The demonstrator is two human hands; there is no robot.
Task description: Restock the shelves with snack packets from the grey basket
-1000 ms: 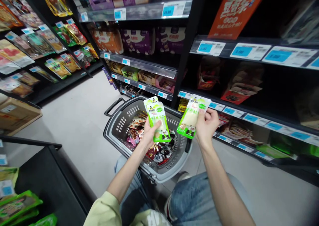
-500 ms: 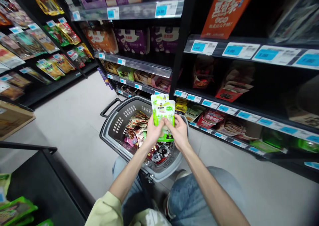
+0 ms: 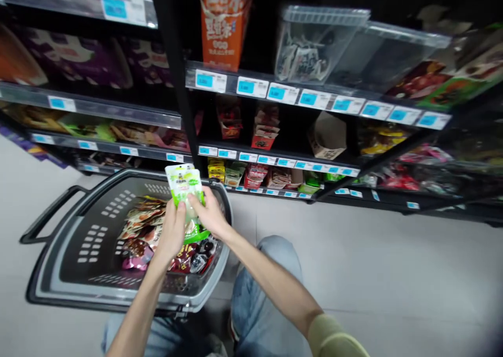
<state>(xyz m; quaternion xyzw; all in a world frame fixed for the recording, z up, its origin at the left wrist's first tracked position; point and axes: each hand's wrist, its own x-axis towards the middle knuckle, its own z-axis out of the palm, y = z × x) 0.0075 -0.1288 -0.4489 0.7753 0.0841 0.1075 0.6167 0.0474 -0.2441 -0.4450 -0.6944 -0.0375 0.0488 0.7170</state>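
Note:
Two green-and-white snack packets overlap in my hands, held upright over the shopping basket. My left hand grips their left side, and its thumb lies on the front. On the right side my right hand pinches them, thumb across the front packet. Below is the grey shopping basket with perforated walls and a black handle. Inside it lie several small snack packets, brown, pink, dark red and black; my hands and forearms hide part of them.
Black shelves with price tags stand ahead. They hold an orange snack box, a clear plastic bin, an open carton and yellow packets. My knee is right of the basket, above the grey floor.
My view has swung to the right, so the basket and hands appear further left and more of the right shelves shows. Both hands still hold the green-and-white packets over the basket.

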